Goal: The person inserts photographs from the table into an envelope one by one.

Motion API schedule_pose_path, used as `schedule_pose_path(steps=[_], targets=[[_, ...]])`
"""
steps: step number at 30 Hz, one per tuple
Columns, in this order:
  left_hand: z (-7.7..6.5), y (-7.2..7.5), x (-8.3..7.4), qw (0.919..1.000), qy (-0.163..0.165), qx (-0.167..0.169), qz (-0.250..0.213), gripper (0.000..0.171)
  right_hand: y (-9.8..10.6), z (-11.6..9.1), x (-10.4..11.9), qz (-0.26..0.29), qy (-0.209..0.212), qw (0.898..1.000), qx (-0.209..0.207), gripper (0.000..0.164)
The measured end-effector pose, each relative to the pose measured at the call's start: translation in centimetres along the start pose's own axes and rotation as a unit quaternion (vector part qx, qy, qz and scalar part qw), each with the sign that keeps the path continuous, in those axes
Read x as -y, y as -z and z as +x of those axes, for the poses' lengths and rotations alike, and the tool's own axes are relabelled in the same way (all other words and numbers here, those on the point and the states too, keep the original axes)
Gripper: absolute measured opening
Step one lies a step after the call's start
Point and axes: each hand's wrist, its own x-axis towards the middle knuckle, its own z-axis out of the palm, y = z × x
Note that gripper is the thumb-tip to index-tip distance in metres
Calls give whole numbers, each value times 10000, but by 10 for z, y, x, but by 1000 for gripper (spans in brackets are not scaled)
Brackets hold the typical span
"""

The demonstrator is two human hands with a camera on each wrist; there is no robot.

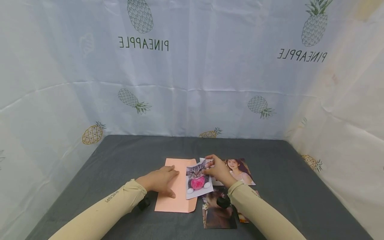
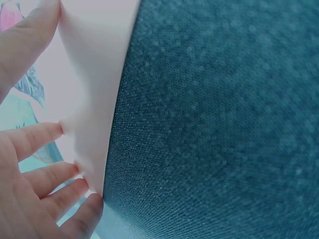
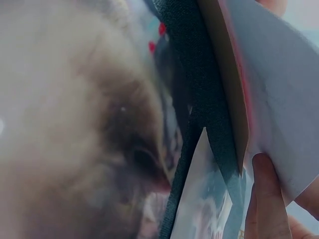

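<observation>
A pale pink envelope (image 1: 177,203) lies flat on the dark cloth in the head view. My left hand (image 1: 163,180) rests on its left half with fingers and thumb spread; the left wrist view shows the fingertips touching the envelope (image 2: 94,84) near its edge. Between thumb and fingers, my right hand (image 1: 220,171) pinches a photo of a cat with a pink ball (image 1: 196,186) by its right side. That photo overlaps the envelope's right part. In the right wrist view the photo's plain back (image 3: 279,89) faces the camera, raised beside the envelope's edge.
A photo of a smiling person (image 1: 241,176) lies behind the right forearm. Nearer the front are a brownish photo (image 1: 220,218) and another photo (image 1: 243,218) partly under the right sleeve. A white curtain with pineapple prints (image 1: 186,66) walls the dark table (image 1: 135,150).
</observation>
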Motion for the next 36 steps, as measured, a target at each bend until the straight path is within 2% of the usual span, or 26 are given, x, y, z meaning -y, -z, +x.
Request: schedule_pose_path(steps=[8, 17, 23, 28, 36], targets=[[-1, 1, -2, 10000, 9, -23, -28, 88, -1, -1, -2, 174, 66, 9997, 177, 62], [0, 1, 0, 9999, -82, -87, 86, 88, 15, -8, -4, 410, -38, 9927, 1133, 72], [0, 0, 1, 9998, -124, -108, 94, 88, 21, -15, -7, 746, 76, 9857, 1510, 69], [0, -1, 0, 9999, -65, -78, 93, 88, 23, -20, -7, 1018, 131, 9817, 1601, 67], [1, -2, 1, 9999, -28, -53, 139, 89, 21, -21, -7, 1094, 147, 9828, 1483, 64]])
